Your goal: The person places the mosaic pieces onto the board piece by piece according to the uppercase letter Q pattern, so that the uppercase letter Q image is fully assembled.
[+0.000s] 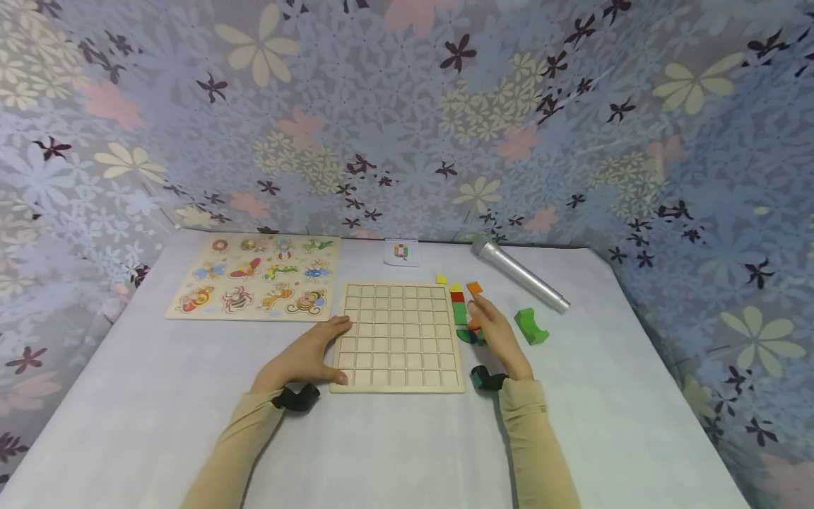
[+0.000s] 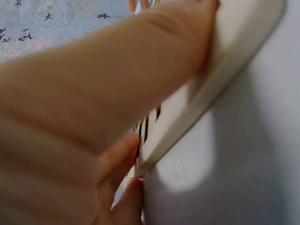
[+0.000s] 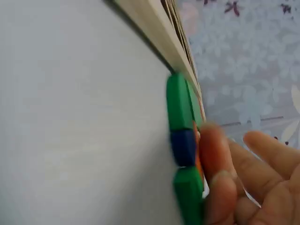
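My left hand (image 1: pixel 305 357) rests at the left edge of a wooden grid board (image 1: pixel 397 389), thumb near its front corner and fingers farther up. The left wrist view shows the thumb large, against the board's pale side (image 2: pixel 187 115). Right of the board, my right hand (image 1: pixel 499 339) reaches over small colored blocks, fingertips close by an orange block (image 1: pixel 473 324). A red block (image 1: pixel 457 297) and a green block (image 1: pixel 460 313) line the board's right edge. In the right wrist view, thumb and forefinger are beside a blue block (image 3: pixel 183 147) and a curved green block (image 3: pixel 179 102).
A wooden picture puzzle with insects (image 1: pixel 254 277) lies at the back left. Behind the grid board is a small pattern card (image 1: pixel 401 252). A silver tube (image 1: pixel 521 274) and a green curved block (image 1: pixel 531 326) lie to the right. An orange piece (image 1: pixel 474 288) sits past the right fingers.
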A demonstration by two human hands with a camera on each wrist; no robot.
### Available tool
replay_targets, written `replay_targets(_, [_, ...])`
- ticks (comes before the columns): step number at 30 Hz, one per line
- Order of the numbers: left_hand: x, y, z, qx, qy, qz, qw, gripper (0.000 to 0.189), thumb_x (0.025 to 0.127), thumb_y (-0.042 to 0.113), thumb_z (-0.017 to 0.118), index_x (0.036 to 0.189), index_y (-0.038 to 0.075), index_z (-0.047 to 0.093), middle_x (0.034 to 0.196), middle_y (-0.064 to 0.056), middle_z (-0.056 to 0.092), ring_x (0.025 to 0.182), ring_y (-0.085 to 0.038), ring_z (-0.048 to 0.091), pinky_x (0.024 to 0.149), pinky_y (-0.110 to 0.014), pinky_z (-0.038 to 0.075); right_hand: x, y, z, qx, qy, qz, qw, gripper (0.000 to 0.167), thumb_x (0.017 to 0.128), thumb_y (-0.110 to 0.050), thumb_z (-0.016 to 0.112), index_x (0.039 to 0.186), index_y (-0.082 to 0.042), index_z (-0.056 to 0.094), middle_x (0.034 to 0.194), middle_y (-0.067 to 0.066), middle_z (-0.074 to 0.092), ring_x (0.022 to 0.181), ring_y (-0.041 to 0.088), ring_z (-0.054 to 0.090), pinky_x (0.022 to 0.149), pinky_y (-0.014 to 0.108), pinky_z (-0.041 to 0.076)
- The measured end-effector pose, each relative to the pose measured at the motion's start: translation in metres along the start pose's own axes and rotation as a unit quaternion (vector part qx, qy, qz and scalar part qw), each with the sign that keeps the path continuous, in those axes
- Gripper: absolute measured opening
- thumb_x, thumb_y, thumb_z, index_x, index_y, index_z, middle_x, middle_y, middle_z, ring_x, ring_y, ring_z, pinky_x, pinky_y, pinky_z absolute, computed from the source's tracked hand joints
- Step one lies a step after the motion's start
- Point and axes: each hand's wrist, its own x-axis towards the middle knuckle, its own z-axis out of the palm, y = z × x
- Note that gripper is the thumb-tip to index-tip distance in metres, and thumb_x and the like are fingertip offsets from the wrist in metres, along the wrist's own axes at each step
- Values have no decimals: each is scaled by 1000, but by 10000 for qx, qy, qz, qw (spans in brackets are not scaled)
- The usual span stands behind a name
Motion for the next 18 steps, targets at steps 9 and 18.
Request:
replay_targets(9, [0,-4,3,-202,0,248,9995,100,68,38,85,146,-2,37,157,-19,31,147,-40,23,121,-58,16,40,-16,1,1185,457,12,9919,51,99,-25,54,146,-9,42,145,11,52,70,9,55,63,17,48])
replay_targets(18, [-3,-9,5,-447,25,338,9984,99,66,35,86,146,-1,38,158,-18,29,148,-40,20,122,-58,13,84,-27,18,1342,431,214,9898,48,97,-20,57,142,-8,47,141,12,56,56,0,43,53,13,40])
